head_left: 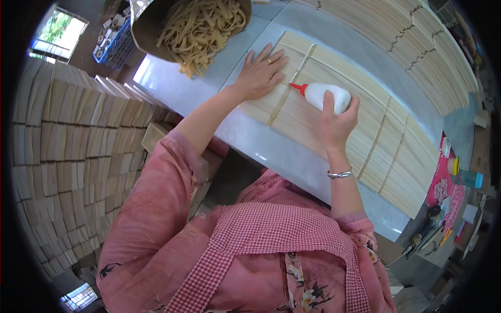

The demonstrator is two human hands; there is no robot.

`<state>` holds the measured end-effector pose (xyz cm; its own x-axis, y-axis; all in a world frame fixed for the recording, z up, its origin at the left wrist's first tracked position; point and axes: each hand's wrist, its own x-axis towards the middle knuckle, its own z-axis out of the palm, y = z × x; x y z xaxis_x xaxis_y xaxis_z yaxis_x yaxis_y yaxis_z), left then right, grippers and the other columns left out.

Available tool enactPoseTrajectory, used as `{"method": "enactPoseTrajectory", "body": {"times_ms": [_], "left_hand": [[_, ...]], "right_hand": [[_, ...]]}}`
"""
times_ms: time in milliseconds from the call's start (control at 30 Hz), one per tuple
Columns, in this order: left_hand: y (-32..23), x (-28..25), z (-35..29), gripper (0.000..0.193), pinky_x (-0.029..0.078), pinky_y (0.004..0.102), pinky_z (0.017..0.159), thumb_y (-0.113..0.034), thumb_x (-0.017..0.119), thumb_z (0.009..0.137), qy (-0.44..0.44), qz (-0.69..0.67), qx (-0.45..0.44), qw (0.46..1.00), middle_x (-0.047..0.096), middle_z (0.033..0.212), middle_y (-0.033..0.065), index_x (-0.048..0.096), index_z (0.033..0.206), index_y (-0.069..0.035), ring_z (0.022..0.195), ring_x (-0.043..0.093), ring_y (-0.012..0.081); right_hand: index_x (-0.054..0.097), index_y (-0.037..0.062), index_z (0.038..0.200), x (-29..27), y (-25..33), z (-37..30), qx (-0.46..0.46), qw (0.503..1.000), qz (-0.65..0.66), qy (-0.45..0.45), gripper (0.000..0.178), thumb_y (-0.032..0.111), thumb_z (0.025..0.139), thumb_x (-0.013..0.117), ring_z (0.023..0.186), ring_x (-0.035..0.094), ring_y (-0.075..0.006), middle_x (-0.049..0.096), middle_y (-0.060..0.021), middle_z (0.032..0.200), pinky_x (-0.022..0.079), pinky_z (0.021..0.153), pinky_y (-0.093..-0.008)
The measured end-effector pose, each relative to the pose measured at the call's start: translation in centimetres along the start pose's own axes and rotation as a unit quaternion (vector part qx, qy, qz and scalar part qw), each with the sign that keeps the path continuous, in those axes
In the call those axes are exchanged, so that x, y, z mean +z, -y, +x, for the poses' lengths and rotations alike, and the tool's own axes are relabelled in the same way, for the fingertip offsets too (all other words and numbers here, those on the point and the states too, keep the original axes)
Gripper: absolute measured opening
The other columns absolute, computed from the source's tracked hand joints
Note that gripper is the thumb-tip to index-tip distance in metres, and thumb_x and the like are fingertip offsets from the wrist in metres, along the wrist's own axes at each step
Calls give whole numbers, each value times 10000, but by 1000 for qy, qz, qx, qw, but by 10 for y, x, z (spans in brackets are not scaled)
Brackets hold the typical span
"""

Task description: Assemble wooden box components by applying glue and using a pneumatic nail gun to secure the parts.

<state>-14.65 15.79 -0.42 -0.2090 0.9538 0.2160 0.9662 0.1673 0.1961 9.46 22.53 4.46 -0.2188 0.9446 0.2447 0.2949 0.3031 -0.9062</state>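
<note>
In my right hand (339,117) is a white squeeze bottle (329,96) with a red nozzle, tilted so the tip points left and meets a groove across a pale wooden panel (323,130). A white line, which looks like glue, runs along that groove from the tip to the panel's far edge. My left hand (261,73) lies flat on the panel's left end, fingers spread, holding nothing. Several more grooves cross the panel, two of them toward its right end.
A sack-like container (148,31) of tan strips stands at the back left of the grey table (245,138). Stacked wooden boards (396,31) lie at the far right. Piled wood pieces (68,141) rise on the left. Tools and a blue-lidded jar (467,179) sit at the right.
</note>
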Motion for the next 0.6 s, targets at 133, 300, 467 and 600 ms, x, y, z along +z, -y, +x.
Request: {"method": "enactPoseTrajectory", "body": {"times_ms": [133, 300, 467, 600], "left_hand": [[3, -2, -18, 517, 199, 640, 1187, -407, 409, 1050, 0, 18, 9, 1000, 362, 1626, 3, 420, 1520, -193, 1551, 178, 317], [1, -1, -16, 540, 175, 605, 1214, -456, 384, 1061, 16, 26, -8, 1000, 335, 1643, -41, 413, 1543, -215, 1557, 165, 301], [1, 1, -16, 529, 193, 638, 1197, -444, 398, 1048, -7, 9, 2, 1000, 352, 1632, -12, 424, 1513, -191, 1545, 192, 320], [0, 2, -14, 536, 197, 630, 1198, -462, 387, 1046, -7, 22, 0, 1000, 350, 1633, -15, 429, 1508, -194, 1544, 198, 313]], "right_hand": [[523, -2, 1169, -12, 6, -28, -14, 1000, -5, 18, 444, 286, 898, 727, 844, 649, -309, 654, -183, 1000, 534, 797, -400], [522, 11, 1175, -21, 16, -57, -36, 998, -11, 47, 428, 267, 900, 728, 831, 645, -296, 651, -173, 1001, 536, 778, -391], [520, 18, 1177, -29, 23, -74, -58, 996, -26, 65, 408, 252, 909, 722, 828, 642, -291, 646, -162, 992, 534, 790, -391], [532, 39, 1184, -33, 17, -76, -64, 994, -21, 85, 397, 261, 913, 719, 806, 634, -243, 638, -140, 987, 537, 694, -345]]}}
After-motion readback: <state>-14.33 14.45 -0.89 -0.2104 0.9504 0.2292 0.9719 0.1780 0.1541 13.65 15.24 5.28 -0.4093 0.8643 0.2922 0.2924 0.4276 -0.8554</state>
